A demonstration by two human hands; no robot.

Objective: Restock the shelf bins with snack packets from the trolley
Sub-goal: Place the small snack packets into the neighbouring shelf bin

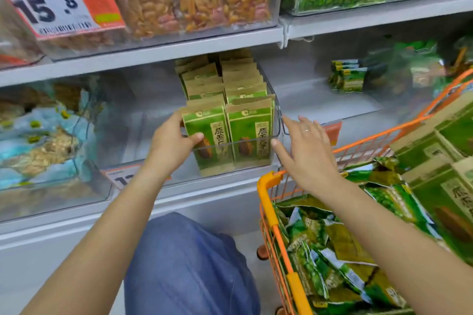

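A clear plastic shelf bin (277,120) on the middle shelf holds two rows of upright green and brown snack packets (249,133). My left hand (170,140) grips the bin's left front corner, with the thumb curled over the front rim against a packet. Just right of the bin, my right hand (305,151) is spread with straight fingers and holds nothing; a ring shows on one finger. The orange trolley (266,192) at lower right carries several green snack packets (330,245) and matching green and brown packets (445,179).
Clear bins of other snacks fill the upper shelf (166,51), with price tags reading 15.8. A bin of blue-wrapped snacks (43,135) sits at left. Small green packets (348,79) lie deeper on the right shelf. My knee in blue fabric (189,268) is below.
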